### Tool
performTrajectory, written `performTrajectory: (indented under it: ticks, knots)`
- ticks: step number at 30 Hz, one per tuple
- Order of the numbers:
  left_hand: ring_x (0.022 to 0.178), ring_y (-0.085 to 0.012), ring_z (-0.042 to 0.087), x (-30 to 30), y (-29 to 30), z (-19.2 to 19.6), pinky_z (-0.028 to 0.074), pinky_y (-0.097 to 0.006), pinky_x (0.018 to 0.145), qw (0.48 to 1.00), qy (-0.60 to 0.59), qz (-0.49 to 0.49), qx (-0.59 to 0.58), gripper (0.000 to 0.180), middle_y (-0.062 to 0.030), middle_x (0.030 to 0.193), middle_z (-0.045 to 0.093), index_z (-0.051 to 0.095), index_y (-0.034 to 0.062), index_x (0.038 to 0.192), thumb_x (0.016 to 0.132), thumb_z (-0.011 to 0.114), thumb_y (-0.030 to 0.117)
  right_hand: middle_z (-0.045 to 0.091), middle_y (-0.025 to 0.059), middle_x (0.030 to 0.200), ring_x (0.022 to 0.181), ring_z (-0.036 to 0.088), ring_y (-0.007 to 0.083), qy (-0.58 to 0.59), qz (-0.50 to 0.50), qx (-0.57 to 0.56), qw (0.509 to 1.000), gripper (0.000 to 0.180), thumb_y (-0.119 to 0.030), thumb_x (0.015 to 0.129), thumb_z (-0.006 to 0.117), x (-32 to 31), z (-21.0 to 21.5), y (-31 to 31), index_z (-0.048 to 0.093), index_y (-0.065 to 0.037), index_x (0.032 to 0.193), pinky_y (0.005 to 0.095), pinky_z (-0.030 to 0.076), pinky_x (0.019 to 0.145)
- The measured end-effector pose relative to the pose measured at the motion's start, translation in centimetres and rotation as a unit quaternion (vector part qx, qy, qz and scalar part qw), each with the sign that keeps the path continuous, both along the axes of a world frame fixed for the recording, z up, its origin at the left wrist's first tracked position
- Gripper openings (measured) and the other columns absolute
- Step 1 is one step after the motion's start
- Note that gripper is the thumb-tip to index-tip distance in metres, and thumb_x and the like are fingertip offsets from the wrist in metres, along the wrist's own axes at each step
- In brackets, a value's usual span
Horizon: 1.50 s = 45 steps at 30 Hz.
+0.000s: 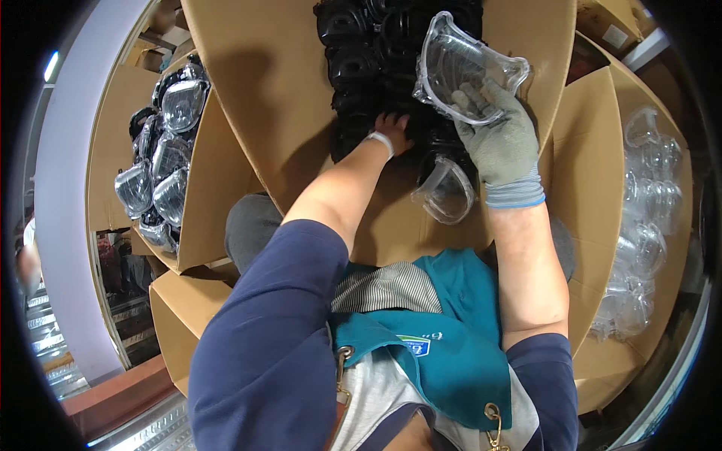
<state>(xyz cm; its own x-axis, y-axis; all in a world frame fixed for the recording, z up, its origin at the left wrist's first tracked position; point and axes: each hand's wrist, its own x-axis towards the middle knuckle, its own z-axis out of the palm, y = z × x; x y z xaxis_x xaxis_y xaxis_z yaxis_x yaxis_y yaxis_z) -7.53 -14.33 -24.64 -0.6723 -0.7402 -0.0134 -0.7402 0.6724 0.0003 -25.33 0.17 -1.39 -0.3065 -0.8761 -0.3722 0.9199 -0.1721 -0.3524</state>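
Note:
My gloved right hand (502, 139) grips a clear plastic cover (459, 60) with curved edges, raised above the large cardboard box in front of me. My bare left hand (392, 135), a white band at its wrist, reaches down among the black plastic housings (353, 64) stacked in that box. Its fingers bend over one dark housing, and their tips are partly lost against the black. Below my right hand, another clear cover (447, 192) sits at the near end of the black stack.
The large cardboard box (271, 98) surrounds the stack. At left, another box holds black housings with clear covers (171, 158). At right, an open box (594, 150) contains several clear covers (643, 180). A smaller carton (188, 304) stands by my left elbow.

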Motion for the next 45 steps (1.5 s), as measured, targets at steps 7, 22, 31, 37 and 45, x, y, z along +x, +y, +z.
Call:
performTrajectory:
  ticks: [7, 22, 31, 37, 45]
  knots:
    - [0.116, -0.0295, 0.048, -2.2, 3.2, 5.1, 0.041, -0.046, 0.094, 0.989, 0.019, 0.112, 0.099, 0.049, -0.0121, 0.116, 0.053, 0.056, 0.0086, 0.111, 0.072, 0.074, 0.031, 0.06, 0.0162, 0.102, 0.096, 0.058, 0.0297, 0.026, -0.023, 0.028, 0.999, 0.031, -0.018, 0.09, 0.058, -1.7, -0.5, 0.7, 0.052, -0.005, 0.118, 0.0425, 0.05, 0.085]
    - [0.072, -0.0062, 0.05, 7.1, 7.9, 29.6, 0.042, -0.021, 0.067, 0.834, 0.504, 0.03, 0.222, 0.013, 0.0006, 0.078, 0.056, 0.058, 0.0025, 0.093, 0.082, 0.064, 0.006, 0.063, 0.0091, 0.1, 0.088, 0.061, 0.0152, 0.34, 0.108, 0.027, 0.934, 0.034, -0.012, 0.086, 0.056, 2.0, 1.3, 1.5, 0.057, 0.002, 0.117, 0.0267, 0.05, 0.08]
    - [0.128, -0.0363, 0.036, 6.2, 8.0, 26.7, 0.029, -0.042, 0.108, 0.883, 0.459, 0.101, 0.024, 0.067, -0.0233, 0.135, 0.038, 0.034, 0.0012, 0.136, 0.083, 0.067, 0.025, 0.062, 0.0116, 0.113, 0.1, 0.062, 0.0183, 0.135, 0.132, 0.04, 0.981, 0.034, -0.017, 0.096, 0.051, 7.1, -3.1, 1.4, 0.05, 0.0, 0.126, 0.0295, 0.05, 0.09]
    - [0.133, -0.0445, 0.027, 2.9, 10.6, 25.4, 0.028, -0.045, 0.11, 0.869, 0.457, 0.046, 0.183, 0.077, -0.03, 0.148, 0.004, 0.031, 0.018, 0.144, 0.078, 0.068, 0.034, 0.055, 0.0104, 0.122, 0.107, 0.053, 0.0138, 0.35, 0.069, -0.086, 0.93, 0.049, -0.017, 0.093, 0.057, 8.3, -0.6, 2.8, 0.042, 0.004, 0.134, 0.0255, 0.045, 0.092]
    - [0.135, -0.0209, 0.029, 2.8, 11.9, 24.8, 0.018, -0.035, 0.113, 0.553, 0.645, 0.002, 0.527, 0.069, -0.0111, 0.15, 0.02, 0.023, 0.0041, 0.146, 0.096, 0.046, 0.045, 0.042, 0.0062, 0.138, 0.125, 0.043, 0.0153, 0.198, 0.198, -0.16, 0.947, 0.055, -0.02, 0.096, 0.051, 7.1, 3.1, 4.1, 0.028, -0.008, 0.145, 0.0298, 0.035, 0.106]
